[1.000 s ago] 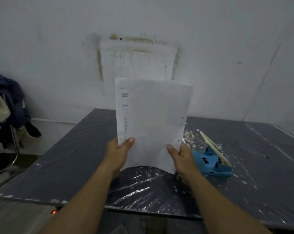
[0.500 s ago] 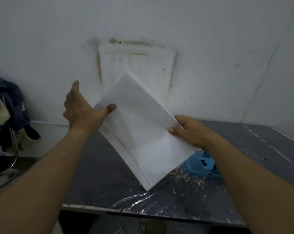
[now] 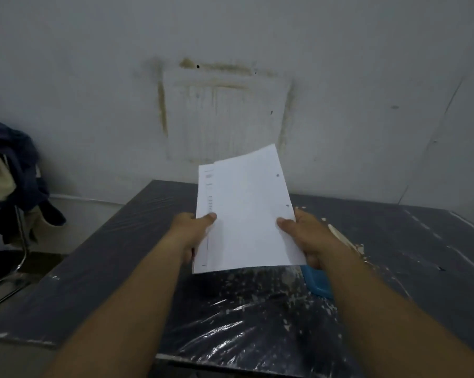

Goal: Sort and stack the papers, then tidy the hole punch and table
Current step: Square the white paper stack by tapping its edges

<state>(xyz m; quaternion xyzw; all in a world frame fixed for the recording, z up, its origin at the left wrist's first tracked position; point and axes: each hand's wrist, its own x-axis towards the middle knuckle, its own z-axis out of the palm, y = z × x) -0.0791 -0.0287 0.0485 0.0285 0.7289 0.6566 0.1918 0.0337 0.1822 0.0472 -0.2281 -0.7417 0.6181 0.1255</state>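
Both hands are up off the tabletop (image 3: 434, 241) w/ the papers (image 3: 246, 211) between them. Left hand (image 3: 193, 227) is clamped on the left edge, thumb on top near the printed margin; right hand (image 3: 304, 236) pinches the right edge, thumb on the sheet face, fingers hidden behind. The stack is held in the air, tilted toward the person, bottom edge just above the plastic-covered surface, not resting on it as far as I can tell. At least two sheets: a printed one pokes out at the left from under the top sheet, so the edges aren't squared up yet. Punch holes show along the right side.

Progress, as I'd judge it: papers look gathered into one bundle, but alignment is unfinished & the pile isn't set down. So the sort/stack step is mid-way, prob. near its end.

Still left: the hole punch (image 3: 316, 279). Only a blue bit of it shows, below the right wrist, near the front-right of the surface; the rest is hidden by the arm. It doesn't look put away. The paper scraps (image 3: 257, 298) are scattered all over the wrinkled plastic, around the punch & in front of the person, so the wipe-down hasn't started, I'd say.

Off to the left, clothes (image 3: 15, 170) hang over a chair, well apart from the work.
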